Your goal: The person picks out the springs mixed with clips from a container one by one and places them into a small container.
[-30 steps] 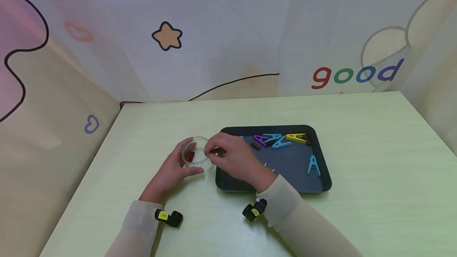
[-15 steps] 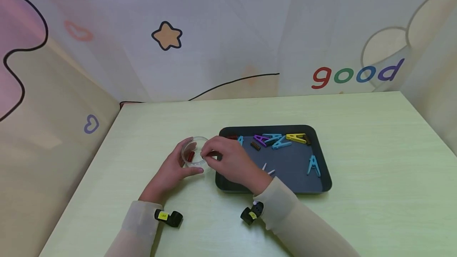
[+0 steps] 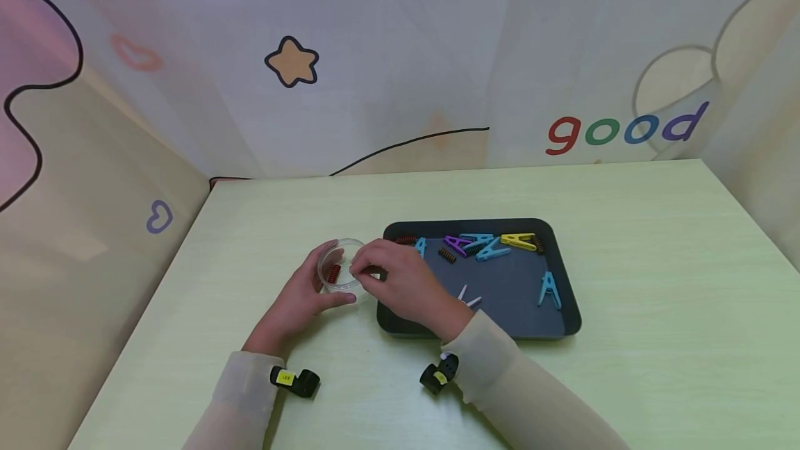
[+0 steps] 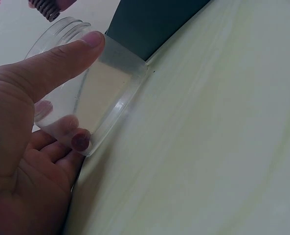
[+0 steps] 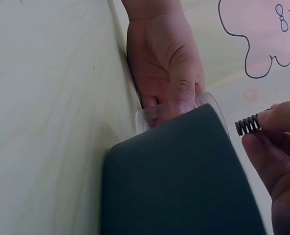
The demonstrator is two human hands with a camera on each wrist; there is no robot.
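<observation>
My left hand [image 3: 298,303] grips a clear plastic jar [image 4: 113,90] just left of the tray, thumb along one side and fingers around the other. The jar leans, with its mouth raised. Inside, near the bottom, lies a red spring [image 3: 335,273]. Between thumb and fingertips my right hand [image 3: 406,287] pinches a dark coil spring [image 5: 247,125], held right by the jar's mouth. In the head view the right fingers hide this spring; its free end shows in both wrist views.
A black tray [image 3: 512,297] sits right of the jar, partly beneath my right hand. It bears blue clothespins [image 3: 548,290], a purple clothespin [image 3: 456,246], a yellow clothespin [image 3: 517,242], a white clothespin [image 3: 469,297], a dark spring [image 3: 446,255] and a red spring [image 3: 406,239].
My right hand has shifted slightly left toward the jar's mouth, uncovering the red spring and a blue clothespin in the tray's far left corner. The left hand and jar have stayed put.
</observation>
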